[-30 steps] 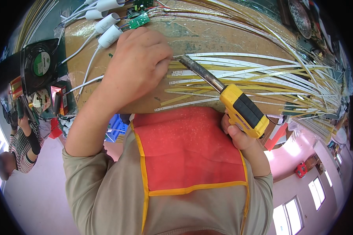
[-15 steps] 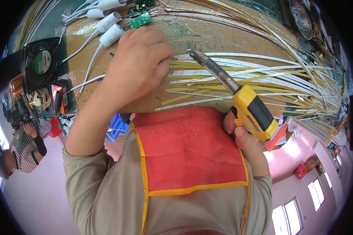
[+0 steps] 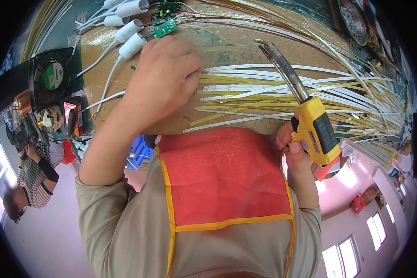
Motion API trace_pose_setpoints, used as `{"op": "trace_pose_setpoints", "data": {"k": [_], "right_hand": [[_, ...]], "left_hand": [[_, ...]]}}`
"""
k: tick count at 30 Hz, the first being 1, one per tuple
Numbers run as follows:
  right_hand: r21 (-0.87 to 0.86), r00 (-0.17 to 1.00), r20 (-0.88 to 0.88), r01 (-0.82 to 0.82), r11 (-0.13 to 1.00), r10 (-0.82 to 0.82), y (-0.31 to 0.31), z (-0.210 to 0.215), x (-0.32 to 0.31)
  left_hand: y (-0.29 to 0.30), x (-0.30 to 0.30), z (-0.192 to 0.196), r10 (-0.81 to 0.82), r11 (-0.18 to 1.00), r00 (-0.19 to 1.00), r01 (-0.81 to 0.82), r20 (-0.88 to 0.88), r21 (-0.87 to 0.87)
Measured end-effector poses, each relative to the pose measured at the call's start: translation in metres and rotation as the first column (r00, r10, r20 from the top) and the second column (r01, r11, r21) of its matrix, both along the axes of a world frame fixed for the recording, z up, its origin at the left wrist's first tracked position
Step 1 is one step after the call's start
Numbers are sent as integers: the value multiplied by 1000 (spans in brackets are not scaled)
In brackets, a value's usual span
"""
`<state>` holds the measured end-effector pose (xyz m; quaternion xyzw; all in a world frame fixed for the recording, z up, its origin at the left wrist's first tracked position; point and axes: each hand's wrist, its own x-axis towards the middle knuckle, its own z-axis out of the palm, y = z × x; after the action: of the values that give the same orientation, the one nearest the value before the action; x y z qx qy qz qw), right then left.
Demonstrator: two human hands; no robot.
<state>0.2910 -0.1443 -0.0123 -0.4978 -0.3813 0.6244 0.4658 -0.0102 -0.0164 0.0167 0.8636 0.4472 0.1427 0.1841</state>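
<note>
Over the board, my left hand (image 3: pixel 169 76) is closed, its fingers curled under with the back of the hand facing up. Whatever it may pinch is hidden beneath it. Beside its little-finger side lie the ends of white and yellow LED strips (image 3: pixel 236 87). A green circuit board (image 3: pixel 165 29) and a white cylindrical housing (image 3: pixel 132 46) with a cable are just beyond its fingers. At the table's near edge, my right hand (image 3: pixel 293 147) grips a yellow and black soldering gun (image 3: pixel 319 129). Its long metal barrel points up and left above the strips, the tip apart from my left hand.
A black fan (image 3: pixel 53 75) and a small red box (image 3: pixel 73 116) stand at the left. More white housings (image 3: pixel 129 8) lie at the far left, and a metal dish (image 3: pixel 353 21) is at the far right. Another person (image 3: pixel 34 180) works at the left.
The soldering gun has moved right with my right hand, and its tip has swung up and away from my left hand. My left hand has barely shifted.
</note>
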Motion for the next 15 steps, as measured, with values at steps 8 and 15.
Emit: {"op": "trace_pose_setpoints", "data": {"k": [8, 15], "right_hand": [[24, 995, -80, -50, 998, 51, 3, 4, 1], [9, 993, -99, -61, 998, 62, 2, 3, 4]], "left_hand": [[-1, 1, 1, 2, 1000, 1000, -2, -11, 3], [-1, 3, 2, 13, 1000, 1000, -13, -26, -3]]}}
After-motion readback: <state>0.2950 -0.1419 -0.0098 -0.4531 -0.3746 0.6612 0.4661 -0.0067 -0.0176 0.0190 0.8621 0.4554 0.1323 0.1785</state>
